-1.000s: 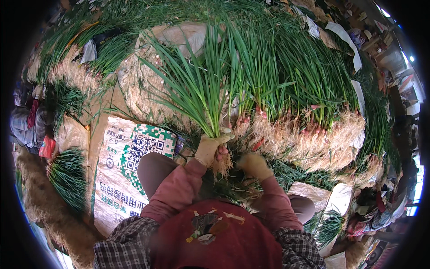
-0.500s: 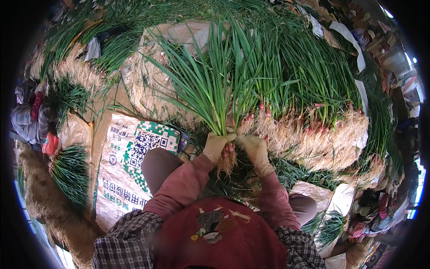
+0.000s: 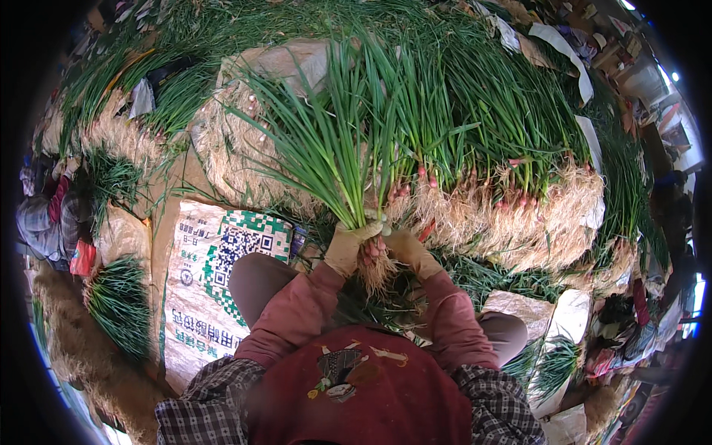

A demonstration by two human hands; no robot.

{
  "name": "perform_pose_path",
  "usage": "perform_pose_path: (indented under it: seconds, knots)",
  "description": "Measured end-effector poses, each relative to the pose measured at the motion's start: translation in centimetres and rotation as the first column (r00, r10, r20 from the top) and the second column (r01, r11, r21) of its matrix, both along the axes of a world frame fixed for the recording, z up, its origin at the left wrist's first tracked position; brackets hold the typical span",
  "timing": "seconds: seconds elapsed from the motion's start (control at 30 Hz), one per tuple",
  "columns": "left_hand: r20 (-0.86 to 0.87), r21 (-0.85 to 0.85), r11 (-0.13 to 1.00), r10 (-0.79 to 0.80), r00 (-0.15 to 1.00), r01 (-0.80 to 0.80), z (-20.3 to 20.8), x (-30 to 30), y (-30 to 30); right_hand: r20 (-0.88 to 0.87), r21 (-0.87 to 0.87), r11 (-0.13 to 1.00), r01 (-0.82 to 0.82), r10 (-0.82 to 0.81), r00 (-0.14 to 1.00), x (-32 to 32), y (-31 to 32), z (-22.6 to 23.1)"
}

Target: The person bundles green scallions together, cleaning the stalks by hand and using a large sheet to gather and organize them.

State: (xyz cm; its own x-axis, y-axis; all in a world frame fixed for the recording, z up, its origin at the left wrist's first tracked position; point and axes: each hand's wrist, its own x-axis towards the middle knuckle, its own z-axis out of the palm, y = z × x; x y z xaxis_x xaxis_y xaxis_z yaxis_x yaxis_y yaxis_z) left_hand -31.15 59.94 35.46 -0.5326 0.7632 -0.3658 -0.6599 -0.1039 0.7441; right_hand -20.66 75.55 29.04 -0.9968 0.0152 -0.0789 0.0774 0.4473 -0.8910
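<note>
My left hand (image 3: 345, 250), in a pale yellowish glove, is closed round a bunch of spring onions (image 3: 354, 174) just above the bulbs. Long green leaves fan up and away from me, while reddish bulbs and pale roots (image 3: 377, 273) hang below the grip. My right hand (image 3: 411, 253), gloved alike, is at the right side of the bulbs with its fingers curled in against them. Whatever those fingertips hold is too small or too hidden to make out. Just beyond that hand lies a long row of loose spring onions (image 3: 475, 148), roots toward me.
A printed white sack (image 3: 189, 297) lies to my left, beside my knee (image 3: 259, 285). Tied bunches of onions (image 3: 119, 304) stand farther left, near another person (image 3: 48, 219). At lower right, a smaller bunch (image 3: 558, 363) rests on pale sacking. Cut leaves litter the ground between my knees.
My right hand has moved left and in against the bulbs. My left hand keeps its grip on the bunch. The whole view has shifted slightly.
</note>
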Motion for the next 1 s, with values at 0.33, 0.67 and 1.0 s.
perform_pose_path:
  seconds: [0.33, 0.67, 1.0]
  knots:
    - [-0.011, 0.001, 0.985, 0.17, 0.985, -0.17, 0.9, -0.7, 0.2, -0.117, 0.852, 0.342, 0.397, -0.613, 0.781, -5.9, 7.0, 4.6]
    - [-0.158, -0.009, 0.975, 0.216, 0.963, -0.22, 2.7, -2.6, -1.0, -0.333, 0.614, 0.641, 0.461, -0.319, 0.887, -11.1, -1.0, 0.9]
    - [-0.042, -0.137, 0.985, 0.096, 0.995, -0.101, 2.1, -2.2, -1.2, -0.256, 0.31, 0.408, 0.859, -0.834, 0.488, -2.9, 5.1, 4.5]
